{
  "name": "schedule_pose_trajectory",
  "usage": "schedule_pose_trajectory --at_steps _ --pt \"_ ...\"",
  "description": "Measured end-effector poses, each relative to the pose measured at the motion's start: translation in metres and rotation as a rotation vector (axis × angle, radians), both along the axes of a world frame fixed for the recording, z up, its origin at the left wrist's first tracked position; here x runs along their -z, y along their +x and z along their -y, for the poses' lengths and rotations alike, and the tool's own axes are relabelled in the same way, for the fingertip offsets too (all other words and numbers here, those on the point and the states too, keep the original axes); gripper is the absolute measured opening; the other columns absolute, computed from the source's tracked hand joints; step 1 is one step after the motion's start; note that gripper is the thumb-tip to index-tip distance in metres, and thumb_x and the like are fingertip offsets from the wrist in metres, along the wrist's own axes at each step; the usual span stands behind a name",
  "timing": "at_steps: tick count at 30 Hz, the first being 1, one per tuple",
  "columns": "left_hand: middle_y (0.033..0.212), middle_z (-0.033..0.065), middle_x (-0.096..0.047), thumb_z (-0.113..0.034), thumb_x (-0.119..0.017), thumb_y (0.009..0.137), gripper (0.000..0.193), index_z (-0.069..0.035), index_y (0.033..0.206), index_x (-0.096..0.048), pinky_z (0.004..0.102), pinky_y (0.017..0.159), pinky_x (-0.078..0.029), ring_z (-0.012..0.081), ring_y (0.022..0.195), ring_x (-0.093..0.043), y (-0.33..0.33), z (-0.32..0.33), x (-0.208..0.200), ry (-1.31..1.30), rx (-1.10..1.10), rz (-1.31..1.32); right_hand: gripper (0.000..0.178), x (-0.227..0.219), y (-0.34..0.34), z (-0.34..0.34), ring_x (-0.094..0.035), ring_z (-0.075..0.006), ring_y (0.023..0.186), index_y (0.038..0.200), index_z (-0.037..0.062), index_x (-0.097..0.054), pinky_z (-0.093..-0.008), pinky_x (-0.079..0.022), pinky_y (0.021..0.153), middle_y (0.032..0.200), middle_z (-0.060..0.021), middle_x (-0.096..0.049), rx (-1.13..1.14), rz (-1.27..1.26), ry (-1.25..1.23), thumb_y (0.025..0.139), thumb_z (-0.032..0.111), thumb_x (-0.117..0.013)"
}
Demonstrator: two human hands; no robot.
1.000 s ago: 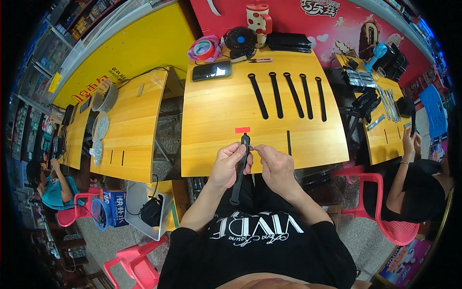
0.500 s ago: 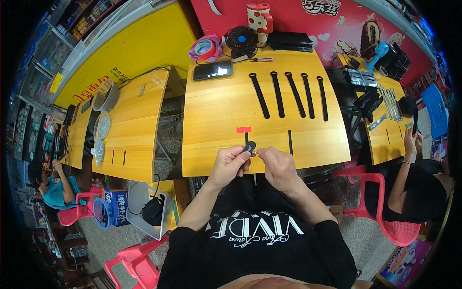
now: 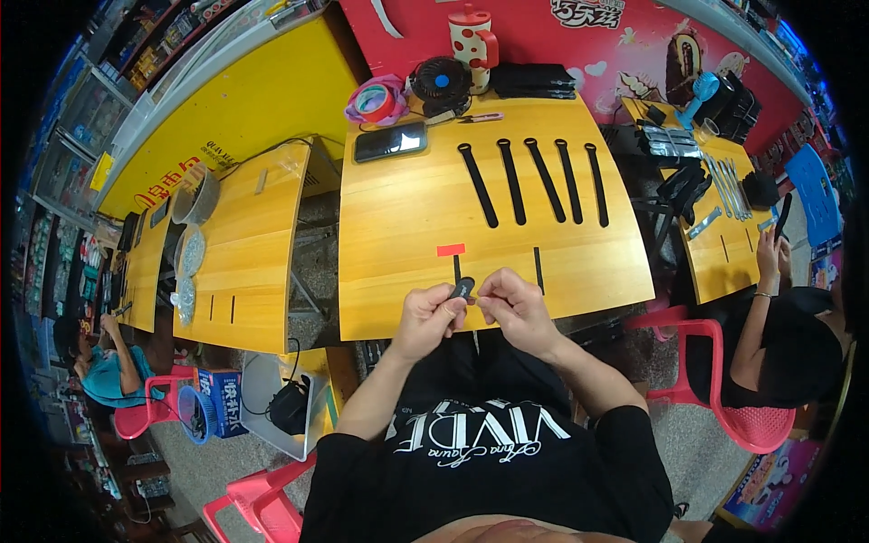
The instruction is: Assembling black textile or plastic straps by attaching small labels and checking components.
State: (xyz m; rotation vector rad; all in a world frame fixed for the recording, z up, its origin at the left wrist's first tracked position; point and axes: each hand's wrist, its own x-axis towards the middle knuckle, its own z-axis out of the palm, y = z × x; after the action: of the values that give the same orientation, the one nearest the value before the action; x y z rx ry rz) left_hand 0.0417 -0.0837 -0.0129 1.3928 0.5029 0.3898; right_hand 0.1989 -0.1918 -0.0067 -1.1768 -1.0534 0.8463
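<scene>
My left hand is closed on a small black strap, whose rounded end with a pale mark sticks up past the thumb. Close beside it, my right hand has its fingertips pinched together; what they hold, if anything, is hidden. Both hands are over the front edge of the yellow wooden table. Farther back, several black straps, each with a ring-like hole at its far end, lie side by side. Just beyond my hands are a red tape piece and a dark line on the tabletop; another dark line runs to the right.
Along the table's back stand a phone, tape rolls, a black fan, a spotted cup and a stack of black pouches. People sit at side tables, one right, one left.
The right hand's fingers have loosened slightly and drawn a little away from the strap end. My left hand still grips the strap. The whole view has shifted slightly.
</scene>
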Motion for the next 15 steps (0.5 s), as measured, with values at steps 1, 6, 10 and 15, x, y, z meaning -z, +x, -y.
schedule_pose_trajectory --at_steps 1,6,10,15 --pt "0.064 0.0001 -0.059 -0.015 -0.060 0.098 0.018 0.000 0.090 -0.069 0.0195 0.047 -0.039 0.0049 0.052 -0.050 0.003 0.008 0.003 0.100 -0.082 0.068 0.012 -0.001 -0.004 0.000 -0.062 -0.0183 0.059 0.092 0.0004 -0.053 -0.0306 -0.047 0.052 0.069 -0.0095 -0.060 -0.002 0.001 0.000 0.088 -0.005 -0.063" --pt "0.064 0.0004 -0.060 -0.012 -0.061 0.097 0.017 -0.001 0.087 -0.068 0.0205 0.046 -0.038 0.0049 0.052 -0.051 -0.003 -0.011 -0.001 0.359 0.088 0.032 0.013 0.008 0.004 0.005 -0.054 -0.0086 0.061 0.088 0.0024 -0.050 -0.0228 -0.043 0.055 0.070 -0.0004 -0.055 -0.040 0.160 -0.050 0.092 -0.003 -0.062" --pt "0.059 0.0033 -0.056 -0.009 -0.060 0.095 0.018 0.002 0.082 -0.064 0.0266 0.051 -0.041 0.0092 0.052 -0.051 -0.008 -0.013 -0.021 0.235 0.230 -0.141 0.013 0.005 0.011 0.009 -0.055 -0.0071 0.065 0.091 0.0042 -0.050 -0.0218 -0.043 0.056 0.075 0.0015 -0.059 -0.158 0.335 -0.050 0.093 0.000 -0.062" --pt "0.057 0.0039 -0.054 -0.008 -0.060 0.095 0.016 0.002 0.084 -0.064 0.0280 0.050 -0.040 0.0111 0.051 -0.051 -0.015 -0.008 -0.045 0.341 0.237 -0.136 0.026 0.003 -0.004 0.016 -0.053 -0.0056 0.064 0.103 0.0068 -0.047 -0.0202 -0.037 0.054 0.078 -0.0014 -0.061 -0.309 -0.615 -0.115 0.089 -0.001 -0.067"
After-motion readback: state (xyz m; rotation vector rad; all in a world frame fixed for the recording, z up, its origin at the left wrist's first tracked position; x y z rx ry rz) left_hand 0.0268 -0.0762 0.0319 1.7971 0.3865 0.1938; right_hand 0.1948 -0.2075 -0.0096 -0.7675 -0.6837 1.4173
